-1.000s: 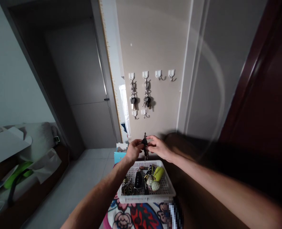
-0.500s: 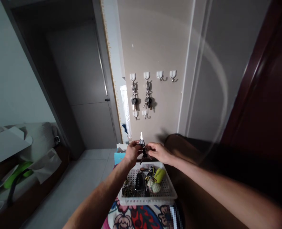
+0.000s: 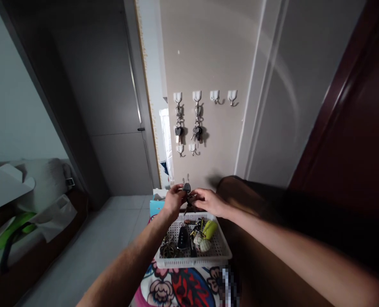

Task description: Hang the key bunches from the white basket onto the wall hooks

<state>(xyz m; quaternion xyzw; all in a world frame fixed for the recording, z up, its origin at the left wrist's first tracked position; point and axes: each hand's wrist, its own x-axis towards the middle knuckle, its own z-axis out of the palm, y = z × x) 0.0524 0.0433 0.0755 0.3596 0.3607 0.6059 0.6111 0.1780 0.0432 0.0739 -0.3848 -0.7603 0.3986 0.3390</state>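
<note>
My left hand (image 3: 174, 201) pinches a small bunch of keys (image 3: 186, 187) above the far edge of a white basket (image 3: 194, 261). From the other side my right hand (image 3: 208, 201) has its fingers closed on the lower part of the same bunch. Two key blades point upward from a dark key head; the fingers partly cover the rest. Inside the basket lie a black car key fob (image 3: 182, 237), a yellow-green key case (image 3: 210, 229), shell-like charms (image 3: 205, 244) and a dark cluster of metal pieces (image 3: 168, 250).
White hooks are fixed to the beige wall ahead; two key bunches (image 3: 178, 131) (image 3: 196, 133) hang from the upper left ones. A flowered cloth (image 3: 189, 288) lies under the basket. A brown seat (image 3: 237, 192) stands at right, a blue box (image 3: 156, 207) behind my left hand.
The keys have turned between my fingers: one bright blade stood up before, now two thinner blades show beside the dark head. The view has shifted slightly.
</note>
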